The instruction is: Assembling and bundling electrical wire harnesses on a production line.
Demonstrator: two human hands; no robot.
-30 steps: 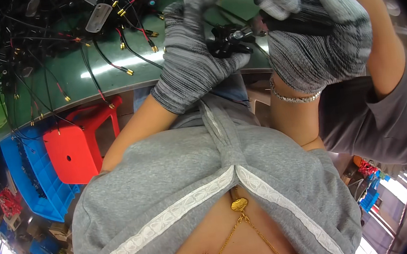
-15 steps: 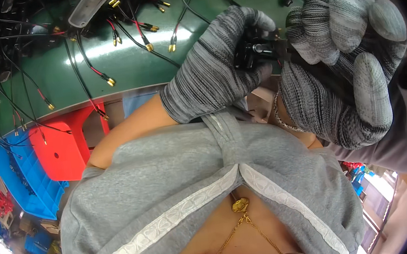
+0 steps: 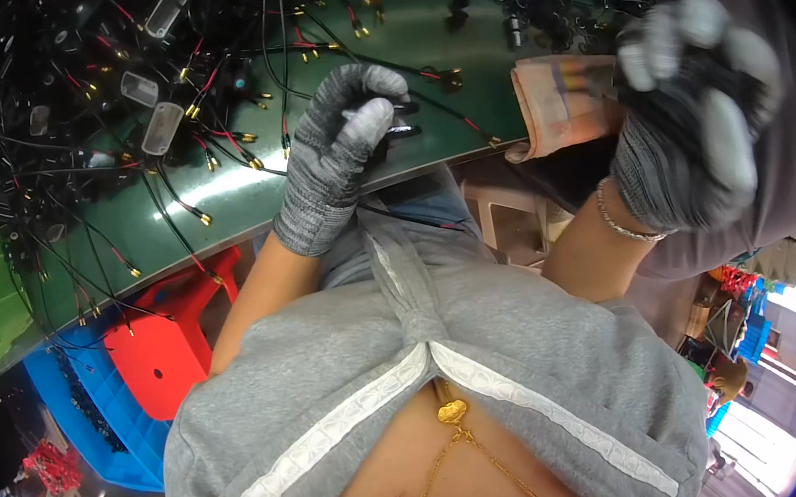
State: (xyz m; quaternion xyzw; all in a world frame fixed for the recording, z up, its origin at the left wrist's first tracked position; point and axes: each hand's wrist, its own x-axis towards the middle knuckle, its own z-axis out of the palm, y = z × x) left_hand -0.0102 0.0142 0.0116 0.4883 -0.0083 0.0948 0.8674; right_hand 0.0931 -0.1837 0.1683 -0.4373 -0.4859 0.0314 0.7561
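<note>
My left hand (image 3: 337, 157), in a grey striped knit glove, is over the near edge of the green table (image 3: 461, 109). Its fingers are closed on a small black part (image 3: 400, 132), with shiny bits jutting out to the right. Just below that hand hangs a black cable (image 3: 414, 219) with a reddish end; where it begins is hidden. My right hand (image 3: 692, 117), gloved alike, is raised at the right with bent fingers. Motion smears it, and whatever lies in the dark space between its fingers is unclear.
Black cables with red wires and gold connectors (image 3: 205, 217) cover the table's left side. Clear oblong covers (image 3: 162, 128) lie among them. Silvery cylinders (image 3: 515, 29) are grouped at the back. An orange cloth (image 3: 563, 102), a green bin (image 3: 6, 293), a red stool (image 3: 161, 364) and a blue crate (image 3: 94, 421) stand around.
My hands have moved apart: the left went to the left with the black part, the right swung away to the right. The orange cloth and more of the table now show.
</note>
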